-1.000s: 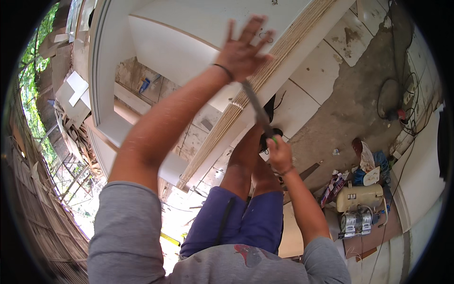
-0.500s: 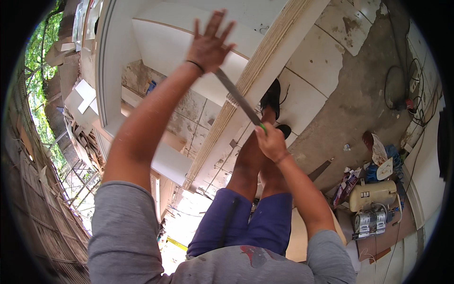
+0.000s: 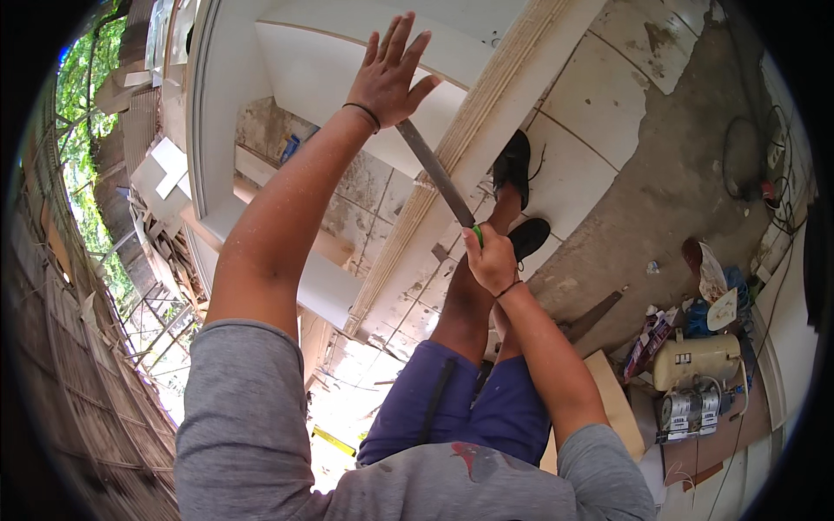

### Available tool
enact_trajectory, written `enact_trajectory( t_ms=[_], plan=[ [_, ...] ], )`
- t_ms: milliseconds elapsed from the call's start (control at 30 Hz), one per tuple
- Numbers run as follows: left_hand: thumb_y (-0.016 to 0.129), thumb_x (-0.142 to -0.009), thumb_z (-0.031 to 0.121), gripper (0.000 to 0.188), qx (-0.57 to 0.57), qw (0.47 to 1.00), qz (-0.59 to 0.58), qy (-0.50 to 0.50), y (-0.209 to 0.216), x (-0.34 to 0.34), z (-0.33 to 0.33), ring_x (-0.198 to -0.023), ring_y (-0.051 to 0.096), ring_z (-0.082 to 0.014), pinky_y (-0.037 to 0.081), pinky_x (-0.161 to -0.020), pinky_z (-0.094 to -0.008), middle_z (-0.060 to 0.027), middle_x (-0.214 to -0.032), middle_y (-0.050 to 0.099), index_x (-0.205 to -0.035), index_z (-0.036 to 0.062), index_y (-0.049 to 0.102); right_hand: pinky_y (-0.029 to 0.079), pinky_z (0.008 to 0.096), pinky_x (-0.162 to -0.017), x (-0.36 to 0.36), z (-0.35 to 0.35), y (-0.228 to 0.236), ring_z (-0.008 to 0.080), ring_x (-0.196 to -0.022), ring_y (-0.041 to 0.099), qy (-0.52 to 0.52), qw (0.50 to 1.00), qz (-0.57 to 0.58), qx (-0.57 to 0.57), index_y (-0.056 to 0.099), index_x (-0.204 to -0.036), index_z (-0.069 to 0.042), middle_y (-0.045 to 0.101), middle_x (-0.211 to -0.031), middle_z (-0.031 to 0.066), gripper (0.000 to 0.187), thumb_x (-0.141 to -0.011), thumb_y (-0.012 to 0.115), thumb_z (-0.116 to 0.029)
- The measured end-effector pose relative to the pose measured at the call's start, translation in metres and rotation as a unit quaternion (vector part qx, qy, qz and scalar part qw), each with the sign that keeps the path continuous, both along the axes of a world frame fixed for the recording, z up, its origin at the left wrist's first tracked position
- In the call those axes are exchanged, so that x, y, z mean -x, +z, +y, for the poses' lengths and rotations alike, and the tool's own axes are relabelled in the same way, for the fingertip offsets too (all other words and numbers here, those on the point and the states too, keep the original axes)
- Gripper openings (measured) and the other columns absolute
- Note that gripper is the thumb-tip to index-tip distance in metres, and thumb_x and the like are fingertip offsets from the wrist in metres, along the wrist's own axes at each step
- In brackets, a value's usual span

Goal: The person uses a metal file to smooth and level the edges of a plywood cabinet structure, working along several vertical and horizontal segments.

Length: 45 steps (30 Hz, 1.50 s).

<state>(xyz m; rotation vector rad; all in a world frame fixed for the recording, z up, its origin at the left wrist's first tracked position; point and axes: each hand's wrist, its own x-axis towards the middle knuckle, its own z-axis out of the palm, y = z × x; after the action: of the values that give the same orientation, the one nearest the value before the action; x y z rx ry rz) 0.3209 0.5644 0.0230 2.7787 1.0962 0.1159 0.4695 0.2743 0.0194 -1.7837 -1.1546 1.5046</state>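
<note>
Two hands on long metal file (image 3: 434,171): right hand (image 3: 491,258) fist-gripping green handle end, left hand (image 3: 387,74) flat, fingers spread, palm pressing tip onto edge of white board (image 3: 486,122). No containers seen. Since earlier frame, left hand shifted further up board.

Daylight falls over an open, unfinished work area. The pale tiled floor (image 3: 599,113) is cracked and patched, giving way on the right to bare grey concrete floor (image 3: 660,200) strewn with scraps. At the far left, green leafy trees (image 3: 82,104) show beyond a weathered wooden slat fence (image 3: 69,365). Large white painted panels (image 3: 287,61) stand at the far side, with stacked white offcuts (image 3: 165,174) beside them on the left. At the near right sits a cream-coloured air compressor tank (image 3: 695,360) next to a flat brown cardboard sheet (image 3: 612,404), and black cables (image 3: 747,156) loop along the right edge.
</note>
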Motion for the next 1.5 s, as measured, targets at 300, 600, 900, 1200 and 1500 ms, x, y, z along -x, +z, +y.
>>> enact_trajectory(
  t_ms=[300,600,900,1200,1500],
  plan=[
    [0.039,-0.089,0.061,0.071,0.056,0.995,-0.01,0.083,-0.008,-0.097,-0.095,-0.144,0.007,-0.0261,0.003,-0.112,-0.0571,-0.0114,-0.155,0.009,-0.146,0.0207,0.026,0.042,0.0507,-0.056,-0.104,-0.079,0.021,0.0461,-0.068,0.056,0.037,0.997,-0.052,0.045,0.054,-0.083,-0.004,0.057,-0.067,0.0225,0.031,-0.092,0.053,-0.035],
    [0.05,-0.085,0.057,0.083,-0.042,0.986,0.137,0.089,0.002,0.025,-0.014,-0.142,0.009,-0.0357,0.01,-0.111,-0.0575,-0.0211,-0.153,0.008,-0.145,0.006,0.022,0.045,0.0524,-0.064,0.016,-0.012,0.004,0.0477,-0.074,0.057,0.047,0.999,-0.009,0.024,0.054,-0.084,-0.003,0.059,-0.072,0.0261,0.038,-0.093,0.05,-0.04],
    [0.038,-0.087,0.067,0.076,0.034,0.997,0.064,0.042,-0.014,-0.063,-0.15,-0.144,0.002,-0.0224,0.002,-0.109,-0.0628,-0.0079,-0.156,0.005,-0.147,0.0234,0.022,0.045,0.047,-0.055,-0.059,-0.128,0.016,0.0448,-0.066,0.057,0.02,0.996,-0.041,0.073,0.059,-0.089,-0.006,0.06,-0.069,0.0223,0.025,-0.092,0.053,-0.03],
    [0.041,-0.088,0.059,0.076,-0.014,0.989,0.121,0.089,0.009,0.051,-0.079,-0.144,0.004,-0.0267,0.004,-0.11,-0.0606,-0.0132,-0.155,0.007,-0.146,0.0139,0.023,0.043,0.0501,-0.055,0.051,-0.063,0.012,0.0452,-0.068,0.057,0.012,0.999,-0.027,-0.013,0.054,-0.08,-0.003,0.057,-0.069,0.0241,0.029,-0.092,0.055,-0.03],
    [0.045,-0.084,0.065,0.082,0.099,0.989,-0.057,0.09,-0.019,-0.01,-0.189,-0.145,0.0,-0.0246,0.001,-0.105,-0.0696,-0.0087,-0.156,0.003,-0.148,0.0227,0.017,0.042,0.0485,-0.055,-0.016,-0.174,0.009,0.0472,-0.069,0.055,0.036,0.995,-0.065,0.071,0.057,-0.089,-0.001,0.057,-0.072,0.0256,0.029,-0.09,0.057,-0.03]
  ],
)
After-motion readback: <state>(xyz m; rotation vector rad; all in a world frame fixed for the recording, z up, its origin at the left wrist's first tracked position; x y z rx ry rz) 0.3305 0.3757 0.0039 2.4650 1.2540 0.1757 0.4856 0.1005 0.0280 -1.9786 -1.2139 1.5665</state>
